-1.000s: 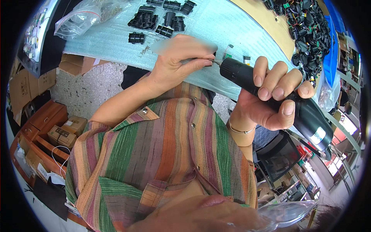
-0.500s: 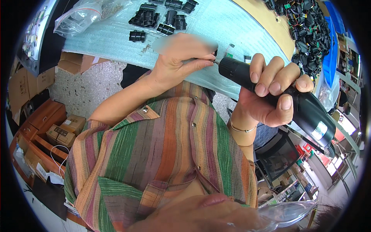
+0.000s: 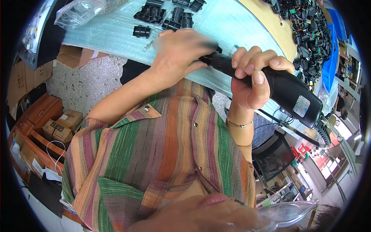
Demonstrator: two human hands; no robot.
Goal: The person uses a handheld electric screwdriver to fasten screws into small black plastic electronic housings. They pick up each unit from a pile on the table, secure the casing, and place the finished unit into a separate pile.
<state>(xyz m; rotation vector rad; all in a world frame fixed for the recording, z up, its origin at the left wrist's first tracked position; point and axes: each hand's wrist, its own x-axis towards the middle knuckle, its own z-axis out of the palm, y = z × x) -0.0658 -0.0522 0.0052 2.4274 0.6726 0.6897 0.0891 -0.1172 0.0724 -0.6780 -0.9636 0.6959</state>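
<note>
In my right hand [image 3: 253, 79] is a black electric screwdriver [image 3: 293, 94], fingers wrapped round its body and its cord trailing off the far end at the right. Its front end meets my left hand [image 3: 176, 50], which is closed round a small black plastic part [image 3: 218, 50]. Most of that part, and the driver's tip, is hidden by fingers and a blurred patch. Beyond my left hand, several black plastic housings [image 3: 142, 31] lie on the pale blue foam mat [image 3: 116, 38]. A few small screws [image 3: 148, 45] lie close to that hand.
A clear plastic bag [image 3: 79, 15] lies at the far left of the table. To the far right, a heap of black parts with wires [image 3: 313, 38] sits beside a blue bin [image 3: 329, 65]. Cardboard boxes [image 3: 58, 131] are low on the left; a black chair [image 3: 272, 154] stands at the right.
My right hand has brought the screwdriver left and slightly up, and its front end now reaches in to my left hand. The left hand has turned a little, its fingers still closed.
</note>
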